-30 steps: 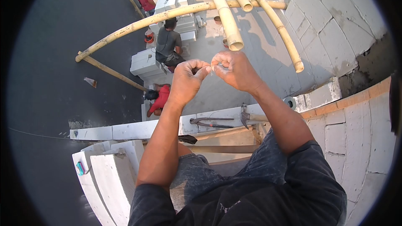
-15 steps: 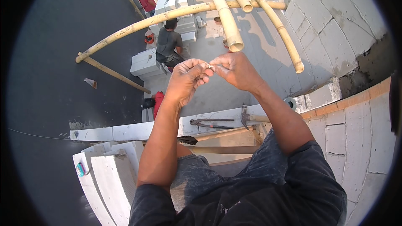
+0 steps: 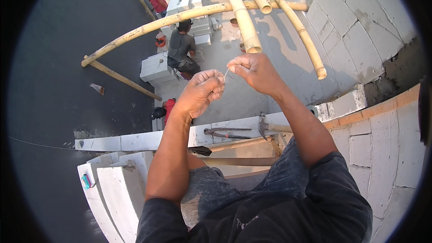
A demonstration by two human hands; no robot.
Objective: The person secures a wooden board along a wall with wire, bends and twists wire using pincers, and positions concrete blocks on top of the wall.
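Observation:
A thin pale strand [image 3: 226, 72], like string or wire, stretches across the short gap between my two hands. My left hand [image 3: 201, 91] is closed, pinching its lower end between thumb and curled fingers. On the other side, my right hand [image 3: 255, 73] pinches the upper end between thumb and forefinger. Both hands are raised in front of me, above the top of a pale block wall [image 3: 139, 141]. On that wall lie pincers [image 3: 227, 132] with open handles, and to their right a claw hammer [image 3: 264, 127] with a wooden handle.
Bamboo poles [image 3: 180, 17] cross ahead, some ends [image 3: 254, 48] close beyond my hands. Below are a person in a dark shirt [image 3: 181, 45], another in red [image 3: 157, 1] and a third low behind the wall [image 3: 169, 108]. Stacked blocks [image 3: 119, 189] stand at my left.
My hands have moved slightly apart, the right one up and the left a little down, so the strand between them now shows as a longer line.

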